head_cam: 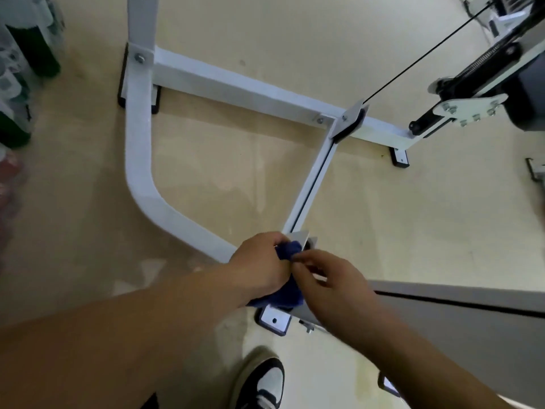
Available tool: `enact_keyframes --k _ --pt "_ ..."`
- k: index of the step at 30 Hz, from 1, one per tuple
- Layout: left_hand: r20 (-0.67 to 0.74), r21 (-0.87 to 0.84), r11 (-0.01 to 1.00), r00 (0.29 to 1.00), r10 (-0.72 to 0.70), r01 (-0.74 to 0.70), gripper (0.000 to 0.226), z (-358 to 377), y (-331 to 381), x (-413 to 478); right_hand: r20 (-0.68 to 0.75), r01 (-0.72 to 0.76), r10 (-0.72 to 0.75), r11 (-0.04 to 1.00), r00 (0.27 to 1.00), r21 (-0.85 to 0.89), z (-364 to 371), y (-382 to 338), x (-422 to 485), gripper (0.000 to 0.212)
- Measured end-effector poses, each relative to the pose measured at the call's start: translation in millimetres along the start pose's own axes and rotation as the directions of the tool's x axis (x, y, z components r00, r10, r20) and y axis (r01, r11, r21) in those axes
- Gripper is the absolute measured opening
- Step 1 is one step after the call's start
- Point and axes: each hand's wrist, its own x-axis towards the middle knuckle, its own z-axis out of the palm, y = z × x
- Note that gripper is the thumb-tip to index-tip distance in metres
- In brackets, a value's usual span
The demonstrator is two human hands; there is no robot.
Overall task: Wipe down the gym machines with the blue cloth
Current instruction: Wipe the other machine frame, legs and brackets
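Note:
A white steel gym machine frame (141, 184) lies low on the beige floor, with a curved tube at the left and straight bars meeting at a bolted joint. A bunched blue cloth (290, 250) is held over the near corner of the frame. My left hand (259, 267) is shut on the cloth, which also hangs below the palm. My right hand (333, 284) pinches the cloth's edge with thumb and fingers. The frame's corner under the hands is mostly hidden.
A black cable (427, 51) runs up to a pulley arm (460, 110) at the right. A grey panel (472, 308) lies at the lower right. Black rubber feet (399, 159) hold the frame. Dark bottles (32, 39) stand at the left. My shoe (262, 382) is below.

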Motion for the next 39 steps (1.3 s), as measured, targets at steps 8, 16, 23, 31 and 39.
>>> enact_keyframes --k 8,16,23,31,39 --pt "0.183 0.133 0.99 0.981 -0.069 0.045 0.023 48 -5 -11 -0.214 0.175 -0.602 0.521 0.77 -0.835 8 85 -69 0.006" --pt "-0.096 -0.225 0.97 0.988 -0.12 0.095 0.021 110 -5 -23 -0.178 0.015 -0.839 0.216 0.515 -0.976 -47 94 -126 0.01" --pt "-0.105 -0.461 0.881 0.992 0.063 -0.105 0.035 167 -14 -43 0.005 -0.098 -0.851 -0.066 0.525 -0.993 -64 114 -115 0.01" --pt "-0.088 -0.525 0.849 0.996 0.012 -0.056 0.03 172 -26 -43 -0.129 -0.166 -0.882 0.059 0.453 -0.984 -53 108 -111 0.026" --pt "-0.109 -0.443 0.891 0.992 0.062 -0.104 0.04 164 -25 -35 -0.162 -0.049 -0.859 0.158 0.485 -0.986 -57 94 -147 0.029"
